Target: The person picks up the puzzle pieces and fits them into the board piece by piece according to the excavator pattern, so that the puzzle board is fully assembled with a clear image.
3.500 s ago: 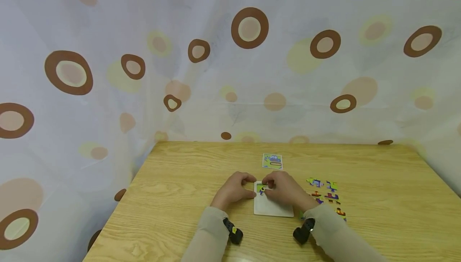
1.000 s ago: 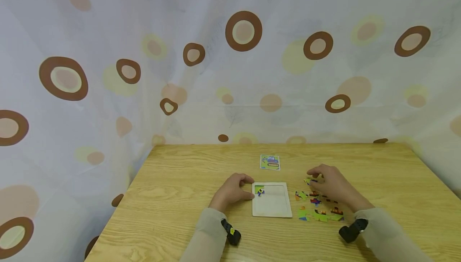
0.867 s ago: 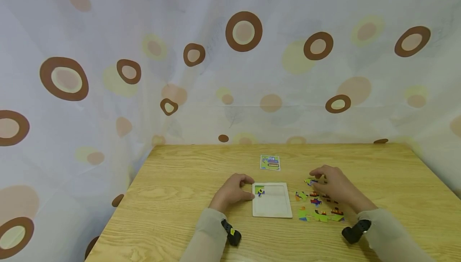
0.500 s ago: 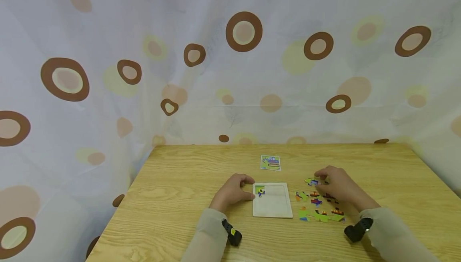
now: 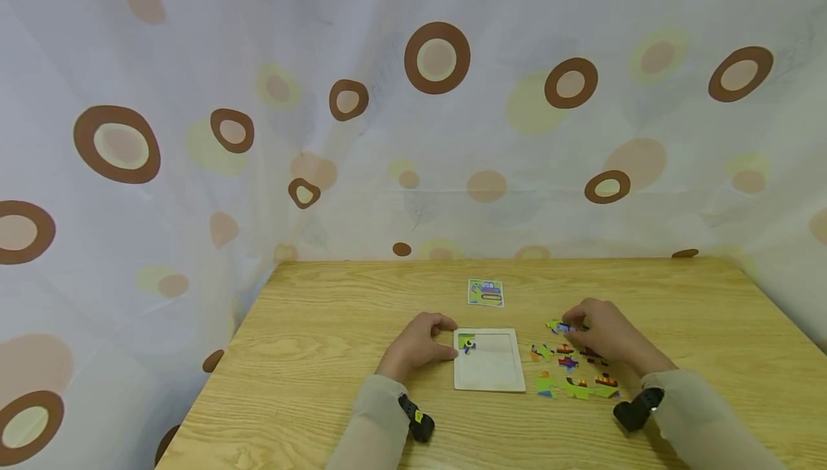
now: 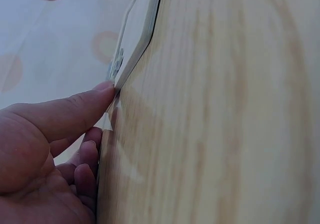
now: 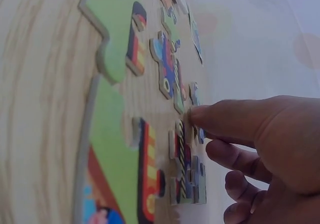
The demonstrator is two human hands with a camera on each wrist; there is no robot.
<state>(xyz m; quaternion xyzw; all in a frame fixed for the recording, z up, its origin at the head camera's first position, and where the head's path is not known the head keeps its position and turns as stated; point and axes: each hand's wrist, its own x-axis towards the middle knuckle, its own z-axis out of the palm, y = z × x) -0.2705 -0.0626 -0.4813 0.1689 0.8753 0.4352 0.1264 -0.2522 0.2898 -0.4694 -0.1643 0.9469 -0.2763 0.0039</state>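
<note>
A white square puzzle tray (image 5: 491, 373) lies on the table with one green puzzle piece (image 5: 466, 343) in its upper left corner. My left hand (image 5: 416, 344) touches the tray's left edge with thumb and forefinger apart; its other fingers are loosely bent in the left wrist view. To the right of the tray, my right hand (image 5: 604, 330) is at the back row of loose pieces. Its thumb and forefinger stand apart beside a green and blue puzzle piece (image 5: 558, 327) lying flat. In the right wrist view the thumb (image 7: 225, 118) reaches the pieces; the forefinger is mostly hidden.
A small picture card (image 5: 486, 293) of a digger lies behind the tray. Several loose pieces, among them a green one (image 5: 577, 388), lie flat in rows right of the tray. A spotted curtain (image 5: 491, 133) hangs along the table's far edge.
My right hand has left the tray, where a piece now sits in the corner, and has moved right to the loose pieces. My left hand has stayed at the tray's edge.
</note>
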